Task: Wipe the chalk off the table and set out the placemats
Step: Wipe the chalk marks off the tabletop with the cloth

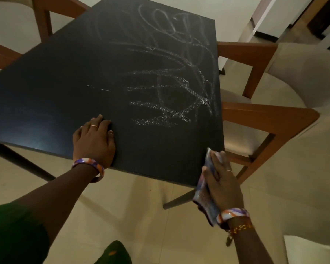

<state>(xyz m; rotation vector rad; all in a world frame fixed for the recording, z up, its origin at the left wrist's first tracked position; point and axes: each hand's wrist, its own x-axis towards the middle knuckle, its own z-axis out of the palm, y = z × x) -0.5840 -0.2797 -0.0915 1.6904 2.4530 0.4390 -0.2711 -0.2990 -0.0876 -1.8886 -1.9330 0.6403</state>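
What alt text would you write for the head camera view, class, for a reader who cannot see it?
A person's right hand presses a cloth on the near right corner of a black table scribbled with white chalk marks. The left hand rests flat on the tabletop; wooden chairs stand around.

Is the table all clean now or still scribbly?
Still scribbly. White chalk marks cover the table's right side; its left side looks clean.

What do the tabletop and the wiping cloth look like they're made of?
Tabletop: probably a dark laminate or painted board with a matte finish; a soft sheen near the front edge and chalk catching on a fine texture.
Cloth: soft woven fabric, patterned blue and purple; it folds limply under the right hand.
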